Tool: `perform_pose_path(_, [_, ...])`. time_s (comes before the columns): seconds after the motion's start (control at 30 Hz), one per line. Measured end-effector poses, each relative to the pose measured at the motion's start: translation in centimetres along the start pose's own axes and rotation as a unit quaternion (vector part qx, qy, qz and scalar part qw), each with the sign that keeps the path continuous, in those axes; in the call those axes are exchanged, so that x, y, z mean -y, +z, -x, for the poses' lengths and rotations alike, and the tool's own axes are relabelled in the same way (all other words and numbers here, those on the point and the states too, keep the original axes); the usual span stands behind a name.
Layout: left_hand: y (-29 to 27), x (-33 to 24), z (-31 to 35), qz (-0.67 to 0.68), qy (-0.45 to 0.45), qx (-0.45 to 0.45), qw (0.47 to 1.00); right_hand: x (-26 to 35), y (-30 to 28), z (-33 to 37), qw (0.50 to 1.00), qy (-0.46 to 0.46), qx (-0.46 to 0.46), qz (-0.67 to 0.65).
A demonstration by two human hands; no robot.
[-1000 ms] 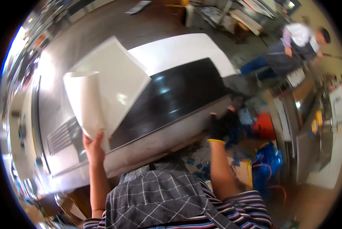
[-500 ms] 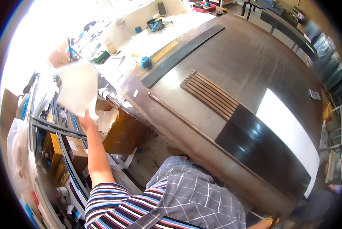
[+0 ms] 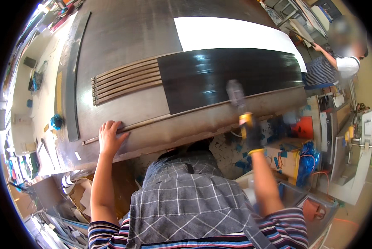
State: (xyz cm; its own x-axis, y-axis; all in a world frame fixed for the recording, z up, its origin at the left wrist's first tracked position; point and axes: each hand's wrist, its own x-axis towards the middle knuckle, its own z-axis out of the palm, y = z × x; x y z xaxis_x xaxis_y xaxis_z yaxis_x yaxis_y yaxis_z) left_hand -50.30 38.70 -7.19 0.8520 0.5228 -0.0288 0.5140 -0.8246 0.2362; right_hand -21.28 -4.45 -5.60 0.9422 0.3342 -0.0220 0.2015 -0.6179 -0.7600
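Observation:
Toward the near left of the big table, my bare left hand lies with fingers and thumb apart over a thin brown strip. The strip runs along the near edge of the table. My right hand, in a dark glove with a yellow cuff, is closed round a hand tool with a yellow-and-black handle. The tool's grey end is smeared by motion, so its exact kind is unclear; it hovers near a glossy black sheet. Several brown slats lie side by side left of that sheet.
A white sheet lies beyond the black one on the brown table. A long dark bar and a blue tape roll are at the left. Another person stands at the far right. Cardboard boxes stand below left.
My view has swung toward the table. My left hand no longer holds the pale sheet and now rests at the strip. My gloved right hand has come into view with the tool.

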Motion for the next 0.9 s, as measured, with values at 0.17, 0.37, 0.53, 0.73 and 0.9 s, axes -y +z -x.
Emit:
perform_pose_path(0.17, [1.5, 0.5, -0.9, -0.009, 0.034, 0.014, 0.999, 6.9, 12.2, 7.4, 0.983, -0.144, 0.111, -0.035])
perform_pose_path(0.37, [1.1, 3.5, -0.4, -0.041, -0.045, 0.081, 0.995, 10.9, 10.2, 5.1, 0.970, -0.097, 0.216, 0.050])
perform_pose_path(0.53, [0.7, 5.6, 0.9, -0.030, -0.022, 0.039, 0.999, -0.3, 4.4, 0.9, 0.997, -0.012, -0.017, -0.072])
perform_pose_path(0.73, [0.0, 5.1, 0.0, -0.020, -0.067, 0.107, 0.992, -14.9, -11.8, -13.0, 0.971, 0.151, -0.181, 0.046])
perform_pose_path(0.9, [-6.4, -7.3, -4.0, -0.107, -0.060, 0.167, 0.978, -29.1, -26.3, -23.4, 0.912, 0.220, -0.188, 0.292])
